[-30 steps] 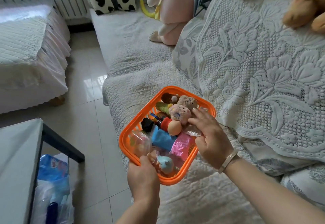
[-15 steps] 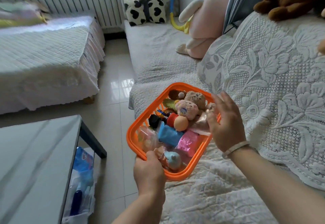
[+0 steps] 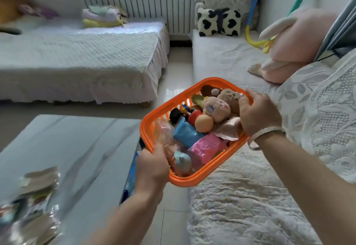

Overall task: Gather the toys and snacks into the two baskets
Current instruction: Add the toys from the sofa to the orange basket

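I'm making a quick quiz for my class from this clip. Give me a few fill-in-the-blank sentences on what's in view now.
1. Both hands hold a plastic basket coloured ____.
2. The right hand grips the basket's far rim, and its wrist wears a ____.
3. The left hand grips the rim nearest the ____.
4. The black-and-white cushion stands against the ____.

Missing words: orange; bracelet; person; radiator

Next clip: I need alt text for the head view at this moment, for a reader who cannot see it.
Both hands hold an orange basket full of small plush toys and wrapped snacks: the left hand grips its near rim, the right hand its far side. It is carried between a grey table and a white-covered sofa.
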Demonstrator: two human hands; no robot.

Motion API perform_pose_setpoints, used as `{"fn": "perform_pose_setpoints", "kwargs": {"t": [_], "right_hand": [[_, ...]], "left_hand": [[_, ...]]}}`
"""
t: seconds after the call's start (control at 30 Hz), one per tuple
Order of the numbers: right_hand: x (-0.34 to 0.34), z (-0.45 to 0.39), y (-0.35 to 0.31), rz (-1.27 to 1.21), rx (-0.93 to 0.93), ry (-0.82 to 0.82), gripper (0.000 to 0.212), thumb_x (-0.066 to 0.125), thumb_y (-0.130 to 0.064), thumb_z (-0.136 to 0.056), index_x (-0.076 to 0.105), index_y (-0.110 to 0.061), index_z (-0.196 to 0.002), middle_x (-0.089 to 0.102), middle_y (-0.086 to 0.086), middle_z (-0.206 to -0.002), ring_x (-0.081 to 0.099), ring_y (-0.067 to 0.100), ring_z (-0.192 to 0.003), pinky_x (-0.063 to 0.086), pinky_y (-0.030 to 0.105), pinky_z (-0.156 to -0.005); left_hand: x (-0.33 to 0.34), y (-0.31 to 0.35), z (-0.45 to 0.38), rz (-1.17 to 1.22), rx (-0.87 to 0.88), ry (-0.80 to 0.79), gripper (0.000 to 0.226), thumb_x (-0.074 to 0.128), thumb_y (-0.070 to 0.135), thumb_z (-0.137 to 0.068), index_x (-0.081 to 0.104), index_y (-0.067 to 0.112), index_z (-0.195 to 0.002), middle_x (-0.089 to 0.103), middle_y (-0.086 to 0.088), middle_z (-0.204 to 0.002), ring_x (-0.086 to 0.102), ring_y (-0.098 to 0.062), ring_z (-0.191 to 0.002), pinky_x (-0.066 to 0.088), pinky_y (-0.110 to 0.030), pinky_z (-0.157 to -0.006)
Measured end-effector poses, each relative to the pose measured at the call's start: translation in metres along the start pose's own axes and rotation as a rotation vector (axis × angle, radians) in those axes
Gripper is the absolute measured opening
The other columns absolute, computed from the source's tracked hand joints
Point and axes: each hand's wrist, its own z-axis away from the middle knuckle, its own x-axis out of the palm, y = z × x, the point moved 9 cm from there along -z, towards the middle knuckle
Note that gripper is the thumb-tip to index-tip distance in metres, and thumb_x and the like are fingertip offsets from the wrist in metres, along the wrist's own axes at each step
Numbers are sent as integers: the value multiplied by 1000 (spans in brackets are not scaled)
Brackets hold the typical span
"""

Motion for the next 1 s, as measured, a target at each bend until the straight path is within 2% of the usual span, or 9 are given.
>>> {"fn": "perform_pose_setpoints", "kwargs": {"t": [0.13,0.17,0.23,0.3,0.37,0.47,0.63,0.77,1.0], "right_hand": [[29,4,-58,-51,-50,-25,40,40,-30,-97,52,-14,-132,55,16,-129,47,37,-121,37,42,-100],[33,5,-67,-61,-58,-31,40,40,-29,-97,52,-14,-132,55,17,-129,47,38,-121,37,42,-99],[54,8,-97,-83,-101,-53,38,39,-28,-97,54,-12,-128,56,18,-125,48,38,-118,38,42,-98],[79,14,-127,-104,-130,-83,40,38,-31,-95,56,-12,-125,58,19,-122,49,39,-116,39,42,-96],[104,21,-158,-127,-155,-123,45,34,-36,-91,57,-12,-120,60,19,-117,51,40,-111,42,43,-94],[140,29,-204,-151,-174,-180,35,37,-30,-94,58,-12,-116,59,18,-113,51,39,-108,43,44,-91],[195,38,-288,-190,-230,-230,40,33,-36,-90,58,-14,-112,60,12,-112,52,35,-103,44,47,-91],[239,44,-340,-189,-271,-291,44,33,-35,-90,56,-10,-118,59,16,-113,52,36,-105,45,52,-91],[311,60,-409,-146,-315,-423,45,33,-40,-86,57,-11,-111,59,17,-110,54,38,-100,46,53,-89]], "left_hand": [[-58,21,-27,-65,85,122,49,33,37,-106,62,11,-75,64,-2,-62,61,-14,-57,42,-14,-39],[-69,24,-32,-95,102,150,49,31,36,-106,60,12,-74,63,-2,-62,60,-14,-57,42,-14,-39],[-101,25,-48,-141,121,192,50,28,38,-105,60,11,-77,66,-8,-69,64,-20,-64,52,-25,-52],[-134,25,-63,-171,133,234,50,26,36,-105,59,10,-76,66,-12,-72,65,-25,-68,54,-35,-61],[-170,30,-75,-202,151,300,48,26,32,-106,57,10,-76,64,-11,-71,62,-24,-68,48,-32,-59],[-222,40,-93,-267,150,385,46,28,28,-106,57,6,-78,60,-8,-72,54,-17,-65,37,-29,-55],[-300,41,-132,-272,85,464,47,30,29,-105,50,7,-68,55,-7,-66,49,-17,-61,34,-31,-55],[-347,44,-151,-327,75,513,49,28,31,-106,53,9,-70,56,-4,-64,50,-12,-59,31,-25,-49],[-415,28,-187,-402,8,592,51,25,35,-107,56,11,-75,57,0,-68,51,-10,-61,30,-21,-49]]}}
